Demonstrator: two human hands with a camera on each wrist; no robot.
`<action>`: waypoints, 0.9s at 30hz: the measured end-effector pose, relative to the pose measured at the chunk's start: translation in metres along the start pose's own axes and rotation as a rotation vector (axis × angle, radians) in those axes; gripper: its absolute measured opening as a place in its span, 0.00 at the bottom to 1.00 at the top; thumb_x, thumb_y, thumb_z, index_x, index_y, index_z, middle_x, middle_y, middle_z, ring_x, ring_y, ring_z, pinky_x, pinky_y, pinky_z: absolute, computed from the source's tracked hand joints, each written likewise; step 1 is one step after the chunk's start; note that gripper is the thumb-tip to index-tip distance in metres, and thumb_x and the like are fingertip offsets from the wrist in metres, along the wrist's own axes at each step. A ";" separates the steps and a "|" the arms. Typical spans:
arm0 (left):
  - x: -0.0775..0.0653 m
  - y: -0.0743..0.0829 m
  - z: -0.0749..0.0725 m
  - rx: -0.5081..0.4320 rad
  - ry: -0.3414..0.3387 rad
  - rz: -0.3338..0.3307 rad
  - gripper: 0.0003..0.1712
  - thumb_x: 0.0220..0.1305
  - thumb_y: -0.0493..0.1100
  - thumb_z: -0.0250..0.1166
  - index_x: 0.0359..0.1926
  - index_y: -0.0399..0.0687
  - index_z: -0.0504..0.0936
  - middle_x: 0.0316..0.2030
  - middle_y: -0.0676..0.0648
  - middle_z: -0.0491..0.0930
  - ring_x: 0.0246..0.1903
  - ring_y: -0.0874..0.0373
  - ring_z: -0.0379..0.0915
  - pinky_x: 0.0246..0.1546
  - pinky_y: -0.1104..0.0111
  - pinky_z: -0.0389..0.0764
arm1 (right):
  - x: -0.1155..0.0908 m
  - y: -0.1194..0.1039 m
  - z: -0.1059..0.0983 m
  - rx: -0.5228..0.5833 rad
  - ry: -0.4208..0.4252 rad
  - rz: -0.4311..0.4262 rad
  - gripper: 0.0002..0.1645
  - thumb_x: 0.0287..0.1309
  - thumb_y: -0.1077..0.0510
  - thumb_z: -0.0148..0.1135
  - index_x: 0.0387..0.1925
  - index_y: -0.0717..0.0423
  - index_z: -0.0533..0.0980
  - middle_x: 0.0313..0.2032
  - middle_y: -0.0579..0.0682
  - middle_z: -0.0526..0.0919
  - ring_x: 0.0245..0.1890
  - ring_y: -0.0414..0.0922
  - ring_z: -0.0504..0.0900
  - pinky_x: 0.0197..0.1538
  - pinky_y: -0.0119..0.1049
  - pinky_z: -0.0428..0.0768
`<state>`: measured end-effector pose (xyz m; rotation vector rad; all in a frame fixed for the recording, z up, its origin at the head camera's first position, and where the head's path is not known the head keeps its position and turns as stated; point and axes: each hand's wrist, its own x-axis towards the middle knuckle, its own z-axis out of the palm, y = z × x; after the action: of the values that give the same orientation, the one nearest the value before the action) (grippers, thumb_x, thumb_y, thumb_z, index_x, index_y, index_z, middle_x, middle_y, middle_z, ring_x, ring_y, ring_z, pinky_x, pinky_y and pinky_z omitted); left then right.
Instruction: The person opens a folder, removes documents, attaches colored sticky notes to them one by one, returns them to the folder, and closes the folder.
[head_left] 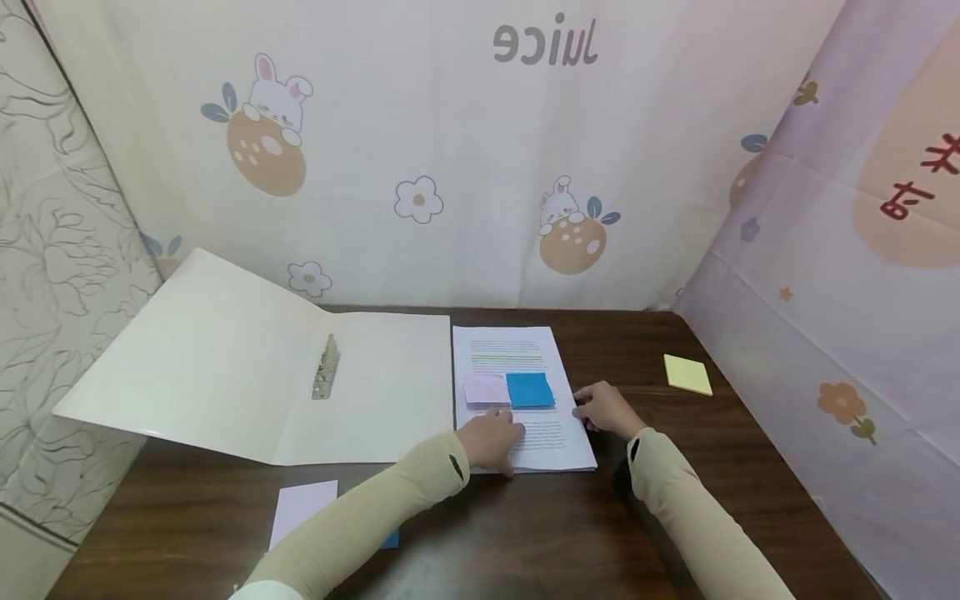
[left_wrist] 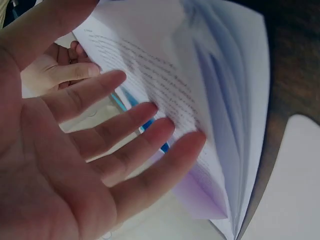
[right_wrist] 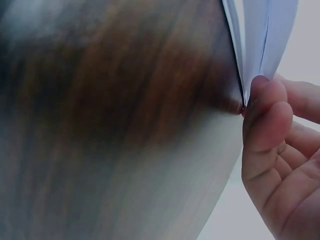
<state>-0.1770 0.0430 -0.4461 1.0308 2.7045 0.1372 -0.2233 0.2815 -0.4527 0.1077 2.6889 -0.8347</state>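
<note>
A stack of printed sheets (head_left: 528,354) lies on the table, one text line highlighted green. A blue sticky note (head_left: 530,389) and a pale lilac one (head_left: 485,389) sit side by side across its middle. My left hand (head_left: 491,442) is over the stack's lower left part. In the left wrist view its fingers (left_wrist: 145,162) are spread and fairly straight against the printed page. My right hand (head_left: 607,408) is at the stack's right edge; in the right wrist view thumb and fingertips (right_wrist: 272,125) pinch the edge of the sheets.
A white ring binder (head_left: 390,375) lies open just left of the stack, its metal clip (head_left: 326,367) bare. A yellow sticky pad (head_left: 687,374) is at the right. A lilac paper (head_left: 303,508) and a blue piece (head_left: 391,540) lie partly under the left sleeve. Printed curtains enclose the table.
</note>
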 end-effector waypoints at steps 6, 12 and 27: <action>-0.001 0.001 -0.001 0.006 0.014 0.025 0.17 0.58 0.48 0.67 0.48 0.48 0.80 0.38 0.48 0.81 0.34 0.57 0.71 0.39 0.67 0.77 | -0.004 0.002 -0.001 0.020 0.006 -0.029 0.18 0.65 0.62 0.56 0.53 0.69 0.77 0.22 0.52 0.78 0.18 0.43 0.74 0.24 0.33 0.75; -0.002 0.002 -0.002 -0.038 0.099 -0.020 0.08 0.63 0.43 0.62 0.40 0.46 0.80 0.28 0.50 0.81 0.24 0.60 0.69 0.29 0.70 0.75 | -0.004 0.006 -0.003 0.024 0.015 -0.071 0.16 0.68 0.61 0.52 0.47 0.67 0.80 0.21 0.51 0.77 0.18 0.42 0.73 0.24 0.34 0.75; -0.005 -0.001 -0.004 -0.056 0.229 -0.118 0.07 0.63 0.41 0.60 0.33 0.44 0.83 0.20 0.50 0.78 0.17 0.60 0.66 0.18 0.69 0.69 | -0.004 0.012 -0.005 0.060 0.003 -0.072 0.16 0.67 0.61 0.53 0.49 0.67 0.79 0.24 0.53 0.79 0.21 0.44 0.75 0.26 0.35 0.77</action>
<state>-0.1752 0.0391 -0.4415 0.8851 2.9384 0.3266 -0.2194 0.2944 -0.4540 0.0263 2.6854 -0.9372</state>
